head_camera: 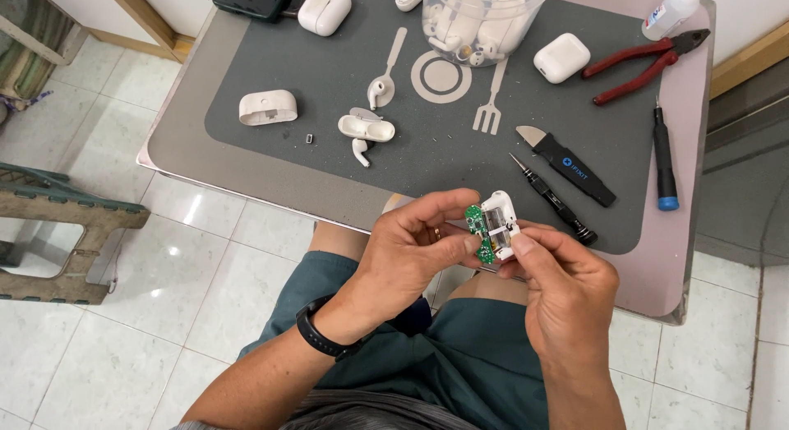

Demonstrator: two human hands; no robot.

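Note:
Both hands hold a small white earbud-case inner frame [501,220] with a green circuit board [477,231] attached on its left side, just in front of the table's near edge. My left hand [415,245] pinches the circuit board side with thumb and fingers. From the right, my right hand [563,286] grips the white frame. A black band sits on my left wrist.
On the grey mat [329,76] lie a white case shell [268,107], an opened case part with loose earbuds [366,127], a clear tub of earbuds [481,19], closed cases [562,57], red pliers [645,62], a pry tool [571,163], two screwdrivers [664,154]. A stool [57,224] stands left.

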